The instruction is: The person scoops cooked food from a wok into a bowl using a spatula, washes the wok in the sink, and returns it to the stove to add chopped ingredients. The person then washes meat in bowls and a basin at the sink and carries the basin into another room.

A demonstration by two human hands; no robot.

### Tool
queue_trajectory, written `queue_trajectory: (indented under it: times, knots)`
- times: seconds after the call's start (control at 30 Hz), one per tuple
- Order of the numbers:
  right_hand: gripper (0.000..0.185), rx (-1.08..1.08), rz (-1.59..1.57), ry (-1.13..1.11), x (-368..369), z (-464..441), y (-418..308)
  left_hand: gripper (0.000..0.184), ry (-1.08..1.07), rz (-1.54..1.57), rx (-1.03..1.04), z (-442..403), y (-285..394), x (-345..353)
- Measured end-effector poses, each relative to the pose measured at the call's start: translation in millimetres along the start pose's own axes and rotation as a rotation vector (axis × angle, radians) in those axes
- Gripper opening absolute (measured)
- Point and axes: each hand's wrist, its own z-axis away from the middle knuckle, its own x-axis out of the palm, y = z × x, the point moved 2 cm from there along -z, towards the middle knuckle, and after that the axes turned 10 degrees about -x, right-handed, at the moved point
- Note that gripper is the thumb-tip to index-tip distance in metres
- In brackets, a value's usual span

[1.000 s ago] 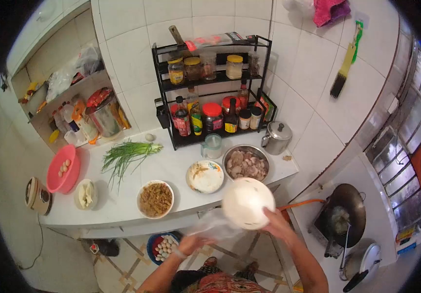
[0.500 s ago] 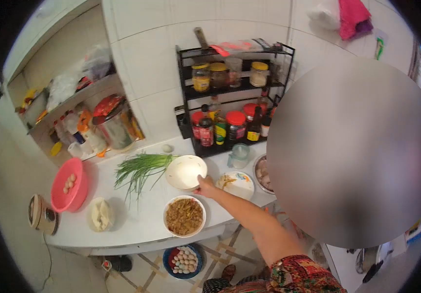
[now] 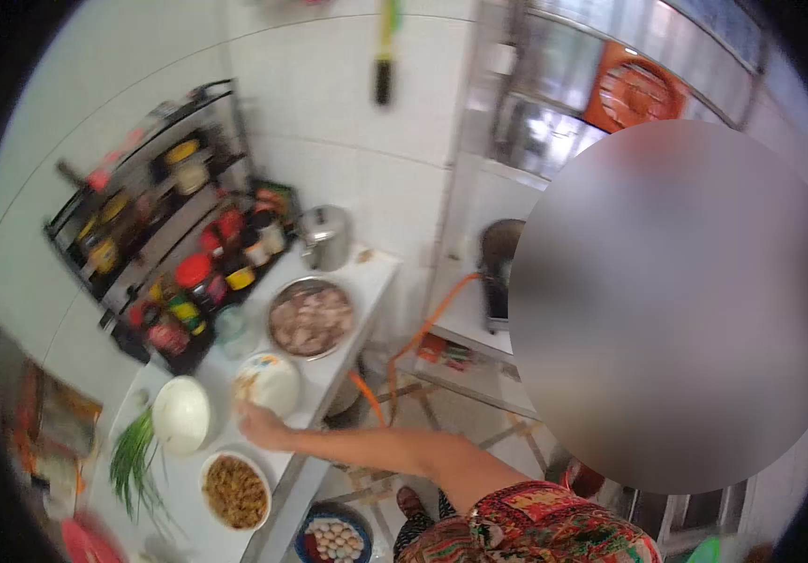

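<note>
My right hand [image 3: 261, 426] reaches across from the lower right, blurred, its fingers closed at the near left rim of the white plate [image 3: 277, 383] with brown smears. Left of it, an empty white bowl [image 3: 182, 416] rests on the counter. Nearer me is a bowl of brown cooked food [image 3: 235, 492]. Green stalks [image 3: 134, 464] lie left of the white bowl. Behind the plate stands a metal basin of raw meat pieces [image 3: 311, 319]. My left hand does not show.
A black rack [image 3: 149, 239] of jars and bottles stands at the back, with a metal pot [image 3: 326, 236] beside it. On the floor is a blue basin of eggs [image 3: 333, 542]. A large blurred disc hides the right side, over part of a wok [image 3: 499, 258].
The view has swung right. My right hand has let go of the white bowl, which now stands on the counter, and moved to the plate. My left hand has left the view since the oldest frame.
</note>
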Motion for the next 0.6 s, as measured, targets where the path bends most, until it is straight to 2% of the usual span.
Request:
queue_trajectory:
  times: [0.03,0.07,0.1,0.13,0.2,0.27,0.33,0.43,0.53,0.6]
  knots:
    - [0.02,-0.076,0.018,-0.027,-28,26,-5,0.026,-0.066,-0.059,0.076,-15,25,14]
    - [0.016,-0.023,0.001,-0.137,-67,58,-31,0.026,-0.13,-0.119,0.159,-27,54,32]
    - [0.011,0.031,0.133,-0.356,-89,91,-14,0.026,-0.191,-0.181,0.241,-34,79,52]
    - [0.01,0.037,0.19,-0.436,-110,131,2,0.026,-0.254,-0.229,0.321,-39,105,76]
    - [0.03,-0.048,0.26,-0.419,-156,219,25,0.026,-0.427,-0.248,0.417,-34,152,131]
    - [0.032,0.133,0.316,-0.366,-205,288,33,0.034,-0.771,-0.07,0.266,-26,187,193]
    - [0.032,0.476,0.159,-0.051,-248,337,-3,0.03,-0.886,-0.132,0.444,26,224,253]
    - [0.02,0.395,0.169,0.267,-302,409,-38,0.037,-1.136,-0.24,0.41,92,234,328]
    - [0.017,0.416,0.345,0.527,-335,491,-62,0.036,-1.303,-0.439,0.55,169,230,378]
    - [0.015,0.514,0.285,0.743,-349,541,-79,0.037,-1.314,-0.602,0.771,193,205,414]
